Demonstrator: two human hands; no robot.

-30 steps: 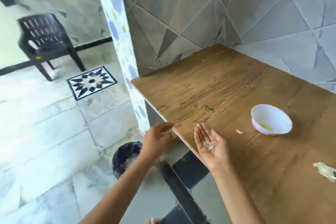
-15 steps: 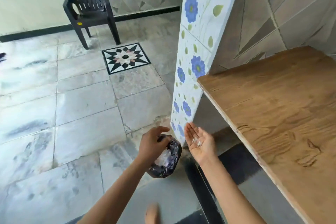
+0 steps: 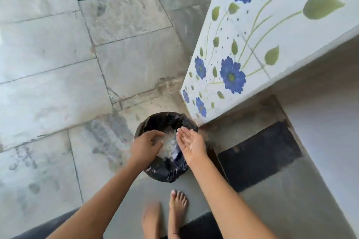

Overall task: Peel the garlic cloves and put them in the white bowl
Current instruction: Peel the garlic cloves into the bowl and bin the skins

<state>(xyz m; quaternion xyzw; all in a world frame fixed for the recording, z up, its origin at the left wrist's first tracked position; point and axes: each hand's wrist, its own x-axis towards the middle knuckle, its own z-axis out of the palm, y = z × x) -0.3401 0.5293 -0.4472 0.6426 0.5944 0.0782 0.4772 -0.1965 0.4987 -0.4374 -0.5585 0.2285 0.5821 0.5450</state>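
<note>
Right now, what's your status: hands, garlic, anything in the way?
Right hand open, palm tilted, over the black-lined bin, skin flecks on it. Left hand curled over bin, hold unclear. White peelings in bin; cloves, bowl out of view. Nothing blocking.

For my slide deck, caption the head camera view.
Left hand and open right hand with peel flakes over a black-lined bin.

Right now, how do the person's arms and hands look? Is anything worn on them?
Both forearms are bare to the frame's edge: no sleeves. The left hand and right hand wear no gloves, rings, watch or bracelet that I can see.
</note>
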